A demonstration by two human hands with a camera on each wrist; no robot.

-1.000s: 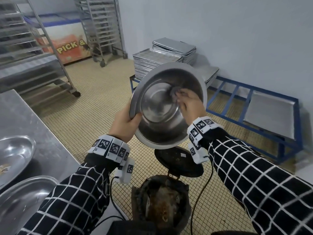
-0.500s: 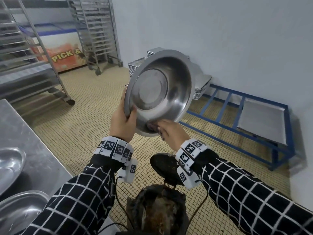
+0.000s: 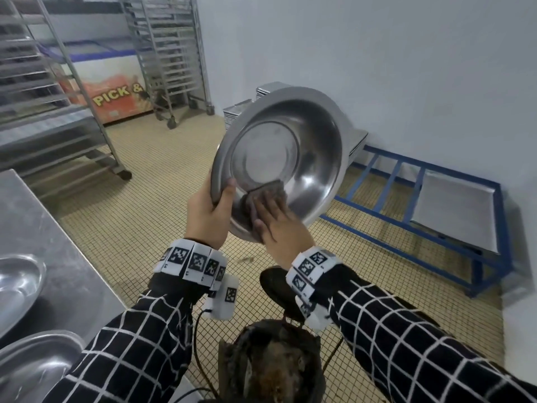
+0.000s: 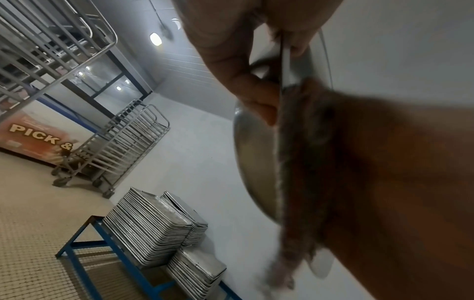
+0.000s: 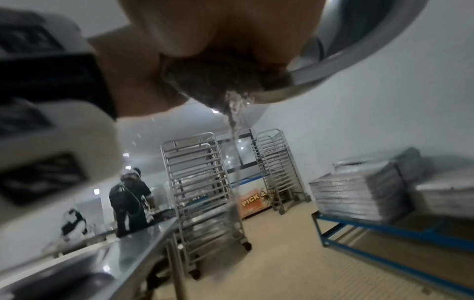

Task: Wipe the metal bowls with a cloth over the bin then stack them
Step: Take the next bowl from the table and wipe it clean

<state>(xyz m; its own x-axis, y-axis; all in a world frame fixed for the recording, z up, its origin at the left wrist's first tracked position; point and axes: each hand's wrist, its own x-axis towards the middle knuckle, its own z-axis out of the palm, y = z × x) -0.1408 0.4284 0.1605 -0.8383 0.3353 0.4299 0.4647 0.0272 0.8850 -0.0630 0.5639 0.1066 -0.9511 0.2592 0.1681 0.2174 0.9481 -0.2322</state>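
Above the open bin (image 3: 270, 365), the left hand (image 3: 207, 212) grips the tilted metal bowl (image 3: 279, 164) by its rim; the right hand (image 3: 280, 225), fingers seemingly flat, presses the cloth (image 3: 266, 193) inside. Wiping is underway; stacking on the counter (image 3: 43, 228) comes next.

Yellow letters "PICK &" stand on the orange-fronted chest freezer (image 3: 116, 103). It sits far beyond the gripped bowl. Nothing else is readable.

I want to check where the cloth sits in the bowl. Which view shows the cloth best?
The head view: the cloth lies flat under the right hand, low inside the bowl. The left wrist view shows it edge-on and blurred; the right wrist view shows only a dark bunch at the rim.
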